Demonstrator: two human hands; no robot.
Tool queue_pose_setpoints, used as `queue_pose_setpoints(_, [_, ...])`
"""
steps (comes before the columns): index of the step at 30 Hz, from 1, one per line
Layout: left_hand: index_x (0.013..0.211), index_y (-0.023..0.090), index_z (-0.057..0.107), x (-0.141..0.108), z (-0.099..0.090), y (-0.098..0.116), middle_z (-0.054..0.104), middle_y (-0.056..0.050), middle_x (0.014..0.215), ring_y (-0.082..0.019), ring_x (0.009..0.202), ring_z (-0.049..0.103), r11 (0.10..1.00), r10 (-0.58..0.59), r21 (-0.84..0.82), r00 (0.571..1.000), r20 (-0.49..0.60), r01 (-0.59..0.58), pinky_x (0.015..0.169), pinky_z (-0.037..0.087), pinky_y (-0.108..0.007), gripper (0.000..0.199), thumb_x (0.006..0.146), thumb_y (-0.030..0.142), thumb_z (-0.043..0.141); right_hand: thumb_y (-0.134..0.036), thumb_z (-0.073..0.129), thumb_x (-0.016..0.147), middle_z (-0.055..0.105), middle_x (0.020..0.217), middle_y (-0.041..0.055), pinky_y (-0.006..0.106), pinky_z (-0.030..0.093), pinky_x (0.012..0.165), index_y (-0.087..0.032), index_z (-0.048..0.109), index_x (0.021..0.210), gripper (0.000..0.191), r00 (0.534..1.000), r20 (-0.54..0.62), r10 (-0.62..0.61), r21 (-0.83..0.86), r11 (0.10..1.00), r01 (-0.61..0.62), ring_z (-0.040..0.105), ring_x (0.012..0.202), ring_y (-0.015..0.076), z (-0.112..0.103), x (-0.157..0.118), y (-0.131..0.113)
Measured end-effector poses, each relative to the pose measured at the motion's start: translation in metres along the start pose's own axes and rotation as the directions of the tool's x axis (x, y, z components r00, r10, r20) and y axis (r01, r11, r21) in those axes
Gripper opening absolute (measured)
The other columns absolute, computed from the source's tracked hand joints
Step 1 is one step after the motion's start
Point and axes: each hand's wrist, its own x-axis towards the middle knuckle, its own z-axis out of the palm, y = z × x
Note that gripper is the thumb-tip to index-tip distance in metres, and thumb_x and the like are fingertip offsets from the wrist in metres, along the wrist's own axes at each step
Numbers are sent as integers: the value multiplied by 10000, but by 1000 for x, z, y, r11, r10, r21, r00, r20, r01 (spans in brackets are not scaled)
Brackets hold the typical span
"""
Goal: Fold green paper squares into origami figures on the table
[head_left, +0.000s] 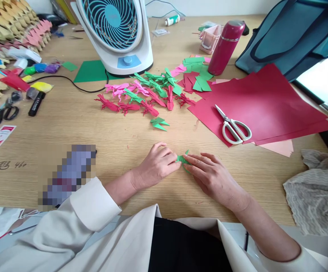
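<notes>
A small green folded paper piece lies on the wooden table between my hands. My left hand has its fingers bent together and pinches the paper's left end. From the other side, the fingers of my right hand press together on its right end; thin green points stick out above and below. Just beyond my hands sits another green folded paper piece. Farther back is a cluster of folded paper figures in red, green and pink.
White-handled scissors rest on large red paper sheets to the right. A fan, a red flask and a blue bag stand behind. A phone-like blurred object lies left; a grey cloth is at right.
</notes>
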Motion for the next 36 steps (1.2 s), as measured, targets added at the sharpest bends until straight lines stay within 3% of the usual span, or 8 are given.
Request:
queue_pose_setpoints(9, [1239,206,621,-12,-3,2,684,-55,1056,-189,999,539,996,-11,-82,997,73,17,1028,362,-424,289,996,170,470,-145,507,976,617,1389,109,458,445,1055,-177,625,1240,291,1000,-5,26,28,999,-26,578,1266,238,2,1,-1])
queue_pose_setpoints(14, [1221,218,639,-12,-2,1,689,-44,1043,-182,987,527,993,-41,-111,997,69,48,1014,369,-392,290,1016,197,434,-161,482,995,585,1425,109,466,423,1078,-163,564,1346,361,999,22,26,-26,999,-25,551,1289,252,3,2,-5])
queue_pose_setpoints(20, [1221,211,637,-15,-3,5,700,-46,1092,-186,1016,544,996,-56,-67,997,54,59,1053,352,-440,289,1003,169,453,-156,476,995,556,1451,128,475,427,1071,-135,561,1360,375,997,72,32,-56,998,-28,543,1290,266,0,2,-8])
queue_pose_setpoints(29, [1193,202,657,-25,-9,19,710,-47,1037,-197,968,570,984,-181,11,983,39,180,1036,373,-464,281,976,146,486,-145,473,991,599,1403,119,447,449,1038,-152,592,1316,346,998,31,55,-62,997,-53,569,1256,257,0,5,-12])
queue_pose_setpoints(36, [1147,223,679,-26,-14,23,690,-48,1086,-215,989,561,943,-315,-85,947,65,320,938,407,-435,299,915,108,532,-132,478,982,607,1378,141,428,467,1015,-127,607,1281,326,998,-43,47,-81,995,-50,568,1242,260,7,3,-14])
